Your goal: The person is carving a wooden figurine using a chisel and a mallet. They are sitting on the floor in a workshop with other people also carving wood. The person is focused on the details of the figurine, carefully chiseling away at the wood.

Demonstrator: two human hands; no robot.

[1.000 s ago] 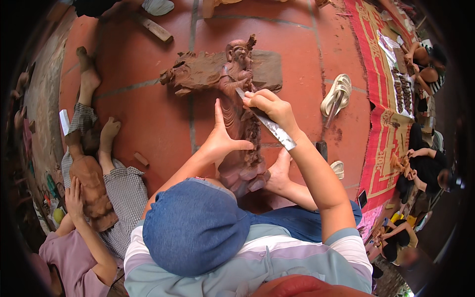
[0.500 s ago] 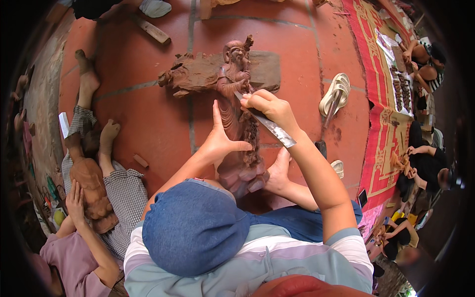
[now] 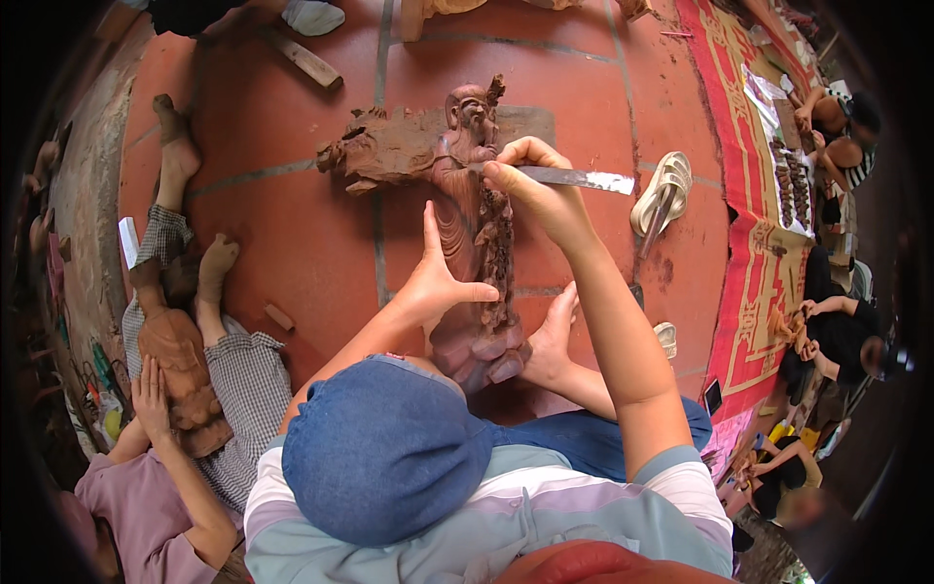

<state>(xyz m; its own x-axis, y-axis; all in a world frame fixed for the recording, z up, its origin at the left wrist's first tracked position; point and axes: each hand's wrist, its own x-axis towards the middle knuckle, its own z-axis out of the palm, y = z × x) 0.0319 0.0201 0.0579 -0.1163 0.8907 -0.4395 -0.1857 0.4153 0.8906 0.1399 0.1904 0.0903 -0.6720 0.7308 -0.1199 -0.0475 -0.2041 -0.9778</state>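
A dark reddish-brown wooden statue (image 3: 455, 173) of a bearded figure stretches away from me, its head far and its base close to my lap. My left hand (image 3: 435, 287) grips its lower body, with the thumb across the front and the forefinger stretched along the left side. My right hand (image 3: 547, 195) pinches a flat metal blade (image 3: 590, 179) between thumb and fingers. The blade's inner end is at the figure's chest, partly hidden by the fingers, and its bright end points right. Under the figure's upper part lies a rough block of wood (image 3: 389, 146).
Red floor tiles (image 3: 282, 229) surround the statue. Beige sandals (image 3: 669, 185), one with a tool across it, lie right, before a red patterned mat (image 3: 725, 321). At left, another person sits with a wooden carving (image 3: 180, 370). A wood stick (image 3: 304, 60) lies at the far left.
My right hand has swung the blade from slanting down to the right to nearly level, and risen a little along the chest. My left hand keeps its hold.
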